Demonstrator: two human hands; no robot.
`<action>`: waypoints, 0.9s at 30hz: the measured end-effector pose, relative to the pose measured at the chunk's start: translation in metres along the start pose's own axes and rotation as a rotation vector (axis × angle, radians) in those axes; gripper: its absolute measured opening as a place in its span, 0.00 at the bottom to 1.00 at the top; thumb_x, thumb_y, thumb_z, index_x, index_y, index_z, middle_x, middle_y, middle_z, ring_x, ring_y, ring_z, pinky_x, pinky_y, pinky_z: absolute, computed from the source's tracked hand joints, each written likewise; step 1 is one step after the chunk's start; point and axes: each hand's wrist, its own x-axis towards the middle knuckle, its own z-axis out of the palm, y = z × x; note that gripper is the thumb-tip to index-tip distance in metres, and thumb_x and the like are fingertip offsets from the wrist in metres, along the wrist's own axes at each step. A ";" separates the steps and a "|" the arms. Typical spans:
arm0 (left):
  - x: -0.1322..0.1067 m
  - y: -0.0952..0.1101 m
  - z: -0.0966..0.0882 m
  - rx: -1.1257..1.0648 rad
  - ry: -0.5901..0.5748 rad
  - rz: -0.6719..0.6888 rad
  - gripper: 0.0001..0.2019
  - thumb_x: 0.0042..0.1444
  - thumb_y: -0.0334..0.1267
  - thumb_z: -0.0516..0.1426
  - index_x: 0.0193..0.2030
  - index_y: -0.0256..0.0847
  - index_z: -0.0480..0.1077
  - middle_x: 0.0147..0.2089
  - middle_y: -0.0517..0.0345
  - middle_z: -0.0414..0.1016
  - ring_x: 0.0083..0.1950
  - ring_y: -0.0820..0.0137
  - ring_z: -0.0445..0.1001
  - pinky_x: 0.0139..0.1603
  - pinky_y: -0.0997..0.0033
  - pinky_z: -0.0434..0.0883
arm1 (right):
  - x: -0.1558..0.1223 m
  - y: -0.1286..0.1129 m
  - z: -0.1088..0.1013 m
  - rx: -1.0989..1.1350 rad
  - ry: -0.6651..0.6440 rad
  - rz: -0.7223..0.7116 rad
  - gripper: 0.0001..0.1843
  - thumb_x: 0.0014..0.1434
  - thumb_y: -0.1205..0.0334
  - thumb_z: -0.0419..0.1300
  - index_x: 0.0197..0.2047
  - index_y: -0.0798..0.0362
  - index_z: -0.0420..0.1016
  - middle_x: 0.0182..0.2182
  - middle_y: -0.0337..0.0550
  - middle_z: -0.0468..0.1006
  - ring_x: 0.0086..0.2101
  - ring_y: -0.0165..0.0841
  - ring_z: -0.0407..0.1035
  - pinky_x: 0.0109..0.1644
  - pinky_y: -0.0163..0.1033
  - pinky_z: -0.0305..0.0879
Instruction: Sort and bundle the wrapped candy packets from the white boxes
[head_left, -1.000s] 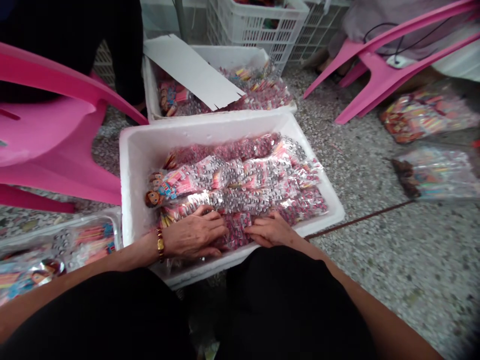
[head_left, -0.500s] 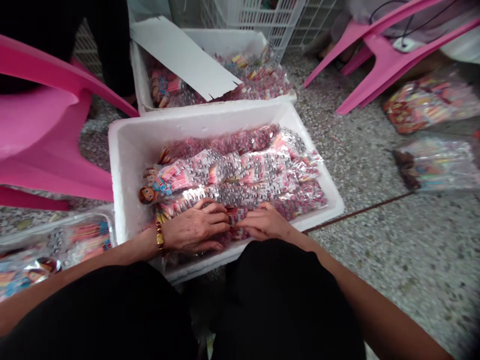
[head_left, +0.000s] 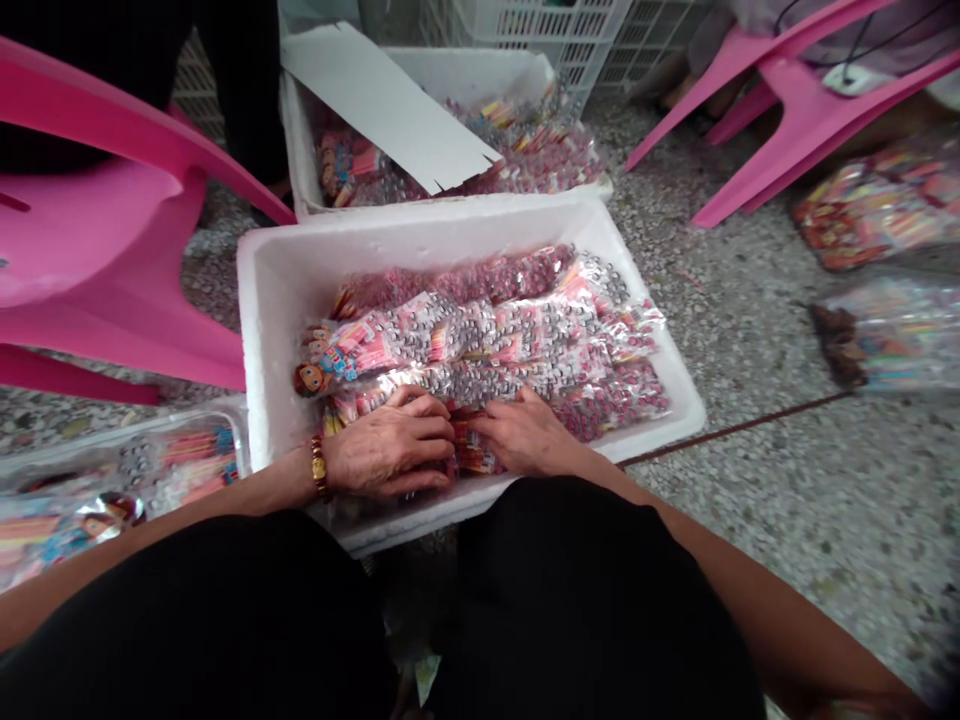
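Note:
A white foam box (head_left: 264,300) sits on the floor in front of my knees, filled with several clear plastic packets of pink and red toys (head_left: 510,340). My left hand (head_left: 386,450), with a bead bracelet at the wrist, lies palm down on the packets at the box's near edge, fingers spread. My right hand (head_left: 525,435) rests beside it, fingers flat on the same row of packets. Between the two hands shows a small red packet (head_left: 469,450). A doll-shaped card (head_left: 319,375) pokes out at the left end of the pile.
A second foam box (head_left: 300,170) with more packets and a white cardboard sheet (head_left: 382,100) stands behind. Pink plastic chairs (head_left: 97,250) (head_left: 787,110) flank the boxes. Bagged packets (head_left: 885,205) lie on the terrazzo floor at right, more (head_left: 112,490) at left. White crates (head_left: 540,25) stand at back.
Both hands have stayed on the near row of packets, shifting slightly closer together and a little further into the box. The camera has drifted a little.

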 end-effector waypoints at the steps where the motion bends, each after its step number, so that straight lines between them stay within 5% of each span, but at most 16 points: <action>1: 0.000 0.000 0.000 0.000 -0.005 -0.004 0.12 0.66 0.44 0.53 0.50 0.44 0.73 0.50 0.51 0.76 0.58 0.59 0.66 0.62 0.54 0.56 | -0.001 0.002 -0.002 0.029 0.005 -0.004 0.17 0.68 0.65 0.50 0.51 0.48 0.77 0.36 0.41 0.76 0.35 0.32 0.66 0.46 0.43 0.48; 8: 0.000 -0.001 0.001 0.017 -0.009 -0.002 0.15 0.66 0.46 0.53 0.55 0.45 0.72 0.56 0.49 0.75 0.60 0.57 0.66 0.61 0.52 0.57 | -0.005 0.002 0.002 0.034 -0.097 -0.009 0.13 0.64 0.63 0.55 0.47 0.46 0.80 0.36 0.43 0.77 0.36 0.33 0.67 0.47 0.45 0.48; 14: 0.001 -0.001 0.002 0.051 -0.007 0.028 0.22 0.65 0.47 0.54 0.64 0.45 0.64 0.62 0.49 0.72 0.62 0.57 0.66 0.62 0.53 0.59 | -0.021 0.010 -0.005 0.109 0.094 0.175 0.14 0.68 0.65 0.50 0.44 0.50 0.78 0.37 0.40 0.79 0.37 0.30 0.69 0.46 0.41 0.50; 19: 0.004 -0.004 0.003 0.097 -0.016 0.065 0.30 0.65 0.47 0.54 0.72 0.46 0.53 0.67 0.47 0.67 0.64 0.58 0.66 0.65 0.52 0.60 | -0.036 0.013 0.006 0.027 0.043 0.242 0.12 0.67 0.59 0.54 0.36 0.52 0.77 0.35 0.41 0.80 0.36 0.31 0.70 0.48 0.42 0.49; 27: -0.022 -0.016 -0.003 0.217 0.256 -0.043 0.31 0.65 0.42 0.54 0.73 0.53 0.50 0.56 0.54 0.77 0.55 0.61 0.75 0.62 0.55 0.69 | -0.043 0.015 0.024 0.139 0.107 0.147 0.11 0.68 0.56 0.54 0.41 0.48 0.77 0.38 0.38 0.79 0.39 0.29 0.69 0.48 0.42 0.48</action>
